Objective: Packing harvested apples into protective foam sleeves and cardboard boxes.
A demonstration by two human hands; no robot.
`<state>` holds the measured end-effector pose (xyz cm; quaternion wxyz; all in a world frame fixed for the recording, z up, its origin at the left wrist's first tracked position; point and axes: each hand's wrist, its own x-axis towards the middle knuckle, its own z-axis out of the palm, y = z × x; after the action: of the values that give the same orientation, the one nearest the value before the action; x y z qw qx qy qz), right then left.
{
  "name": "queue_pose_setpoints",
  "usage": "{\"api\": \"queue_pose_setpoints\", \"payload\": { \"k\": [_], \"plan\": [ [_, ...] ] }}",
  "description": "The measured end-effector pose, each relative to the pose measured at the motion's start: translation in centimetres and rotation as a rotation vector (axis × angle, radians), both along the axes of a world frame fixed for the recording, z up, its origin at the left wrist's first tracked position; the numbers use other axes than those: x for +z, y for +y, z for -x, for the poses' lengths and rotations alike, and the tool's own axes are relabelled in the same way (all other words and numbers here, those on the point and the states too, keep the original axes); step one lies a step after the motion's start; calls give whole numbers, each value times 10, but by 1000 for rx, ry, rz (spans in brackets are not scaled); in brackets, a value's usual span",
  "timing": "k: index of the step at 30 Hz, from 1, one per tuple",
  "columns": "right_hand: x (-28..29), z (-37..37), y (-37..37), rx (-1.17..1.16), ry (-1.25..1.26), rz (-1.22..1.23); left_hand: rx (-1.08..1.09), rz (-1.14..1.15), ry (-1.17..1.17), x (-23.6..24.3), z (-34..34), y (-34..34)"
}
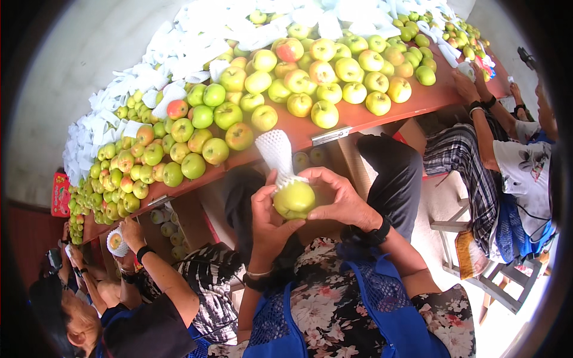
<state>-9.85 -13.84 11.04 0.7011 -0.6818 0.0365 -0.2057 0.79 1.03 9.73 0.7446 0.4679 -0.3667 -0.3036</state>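
Note:
A green-yellow apple (pixel 294 200) sits between my two hands, just in front of the table edge. My left hand (pixel 267 209) grips its left side, with the thumb beneath and the fingertips at the net. On the other side my right hand (pixel 334 197) curls round the apple, fingers on top and thumb at the lower right. A white foam net sleeve (pixel 276 154) covers the top of the apple and stretches upward, narrow and unfilled above it. The lower part of the apple is bare.
Heaped apples (pixel 310 77) cover the red-brown table (pixel 412 98); piled white foam sleeves (pixel 113 89) lie behind them. A metal latch (pixel 331 136) marks the edge. Boxes with wrapped apples (pixel 170 230) stand below. Co-workers sit at left (pixel 149 304) and right (pixel 525 167), the right one by a wooden stool (pixel 507 280).

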Motion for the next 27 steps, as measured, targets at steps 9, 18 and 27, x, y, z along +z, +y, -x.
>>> {"api": "queue_pose_setpoints", "payload": {
  "k": [9, 18, 27],
  "plan": [
    [-7, -3, 2, -176, -38, 197, 25, -24, -98, -1, -1, -1],
    [-8, -5, 5, -374, -56, 328, 81, -132, 245, 1, 9, -4],
    [-6, -6, 11, -416, 11, 310, 123, -20, 317, -9, 12, -8]
  ]
}}
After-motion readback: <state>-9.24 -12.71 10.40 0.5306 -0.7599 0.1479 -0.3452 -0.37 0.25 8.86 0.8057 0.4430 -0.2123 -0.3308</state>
